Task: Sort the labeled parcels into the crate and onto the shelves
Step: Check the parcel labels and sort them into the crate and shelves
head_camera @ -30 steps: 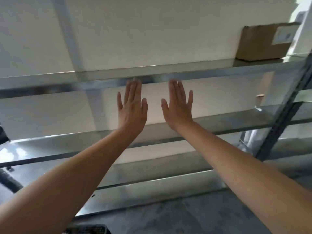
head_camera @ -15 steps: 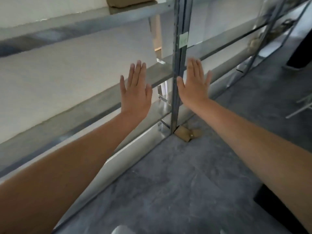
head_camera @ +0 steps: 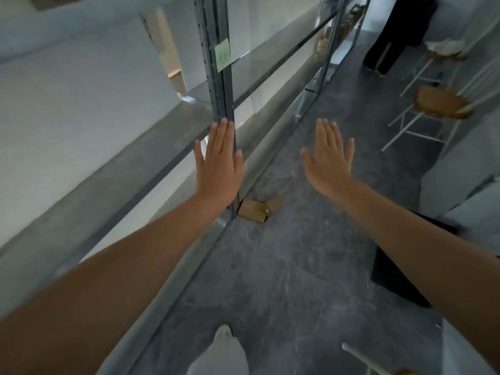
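Note:
My left hand (head_camera: 219,165) and my right hand (head_camera: 328,157) are both stretched out in front of me, flat, fingers straight, holding nothing. The left hand is in front of a metal shelf upright (head_camera: 216,63) that carries a pale green sticky label (head_camera: 222,55). The right hand hovers over the grey floor. Grey metal shelves (head_camera: 140,147) run along the left and recede to the upper right. A small folded piece of brown cardboard (head_camera: 257,209) lies on the floor at the upright's foot. No parcel is in either hand.
A person in dark trousers (head_camera: 395,33) stands at the far end of the aisle. A wooden-seated stool with white legs (head_camera: 439,104) stands to the right. A dark flat object (head_camera: 397,277) lies on the floor under my right forearm. My pale shoe (head_camera: 220,353) shows at the bottom.
My view has swung right and down, away from the shelf with the cardboard parcel, toward the aisle floor. Both hands stayed flat and empty; the right hand has spread further from the left.

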`<state>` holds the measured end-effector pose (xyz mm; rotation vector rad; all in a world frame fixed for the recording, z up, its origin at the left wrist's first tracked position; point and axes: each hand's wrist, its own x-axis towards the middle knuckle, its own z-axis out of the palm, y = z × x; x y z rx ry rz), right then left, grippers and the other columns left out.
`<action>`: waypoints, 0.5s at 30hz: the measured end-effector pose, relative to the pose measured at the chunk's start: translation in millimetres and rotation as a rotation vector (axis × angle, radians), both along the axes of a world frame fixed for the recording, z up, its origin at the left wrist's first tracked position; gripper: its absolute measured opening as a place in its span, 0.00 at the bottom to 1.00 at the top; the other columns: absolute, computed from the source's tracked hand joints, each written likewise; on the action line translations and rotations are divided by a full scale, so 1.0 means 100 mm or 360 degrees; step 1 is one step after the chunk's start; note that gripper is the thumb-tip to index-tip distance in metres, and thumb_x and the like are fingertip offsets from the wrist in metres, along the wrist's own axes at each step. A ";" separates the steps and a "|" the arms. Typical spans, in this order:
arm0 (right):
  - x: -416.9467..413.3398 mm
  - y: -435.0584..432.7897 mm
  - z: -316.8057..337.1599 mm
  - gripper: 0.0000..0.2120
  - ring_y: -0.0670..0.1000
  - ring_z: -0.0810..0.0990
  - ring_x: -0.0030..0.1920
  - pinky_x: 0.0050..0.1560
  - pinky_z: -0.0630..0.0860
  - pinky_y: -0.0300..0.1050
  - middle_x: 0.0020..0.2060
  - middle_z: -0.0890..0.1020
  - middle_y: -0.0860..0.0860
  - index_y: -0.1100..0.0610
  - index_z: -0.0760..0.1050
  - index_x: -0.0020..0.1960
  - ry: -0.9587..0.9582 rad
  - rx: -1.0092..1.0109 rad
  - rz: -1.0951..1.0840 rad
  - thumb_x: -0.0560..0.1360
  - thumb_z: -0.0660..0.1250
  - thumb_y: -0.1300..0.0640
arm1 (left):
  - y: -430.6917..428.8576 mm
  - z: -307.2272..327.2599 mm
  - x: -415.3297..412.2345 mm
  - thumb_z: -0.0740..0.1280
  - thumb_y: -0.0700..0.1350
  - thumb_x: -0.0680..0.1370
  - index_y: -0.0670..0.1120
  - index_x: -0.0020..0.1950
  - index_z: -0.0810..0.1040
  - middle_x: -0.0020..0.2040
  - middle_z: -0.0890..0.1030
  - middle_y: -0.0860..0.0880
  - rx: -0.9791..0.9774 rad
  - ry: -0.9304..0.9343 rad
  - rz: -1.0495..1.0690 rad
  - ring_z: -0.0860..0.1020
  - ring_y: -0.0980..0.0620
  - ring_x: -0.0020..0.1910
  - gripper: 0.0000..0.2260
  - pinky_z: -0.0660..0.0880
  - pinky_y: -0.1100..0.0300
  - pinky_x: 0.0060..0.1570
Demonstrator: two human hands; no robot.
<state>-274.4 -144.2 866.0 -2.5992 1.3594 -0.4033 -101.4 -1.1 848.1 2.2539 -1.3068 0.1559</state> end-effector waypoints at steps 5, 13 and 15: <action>0.41 -0.15 0.05 0.32 0.48 0.38 0.79 0.76 0.35 0.59 0.80 0.43 0.49 0.56 0.39 0.80 0.0057 0.0019 -0.0162 0.83 0.49 0.48 | -0.35 0.01 0.48 0.49 0.49 0.85 0.48 0.81 0.48 0.82 0.47 0.52 0.0002 -0.0026 -0.0207 0.43 0.54 0.80 0.25 0.43 0.43 0.78; 0.84 -0.22 0.34 0.33 0.48 0.36 0.78 0.75 0.33 0.58 0.80 0.41 0.50 0.55 0.37 0.80 0.0102 -0.0277 -0.0127 0.83 0.51 0.48 | -0.92 0.20 0.89 0.49 0.49 0.84 0.48 0.81 0.48 0.82 0.48 0.51 -0.0062 -0.0152 -0.0465 0.44 0.52 0.80 0.25 0.45 0.43 0.77; 0.81 -0.31 0.45 0.33 0.48 0.35 0.78 0.75 0.32 0.58 0.80 0.41 0.50 0.55 0.37 0.80 0.0076 -0.0307 -0.0163 0.83 0.50 0.48 | -1.04 0.23 0.88 0.50 0.49 0.84 0.48 0.81 0.49 0.82 0.48 0.51 -0.0093 -0.0139 -0.0504 0.44 0.53 0.80 0.25 0.42 0.44 0.77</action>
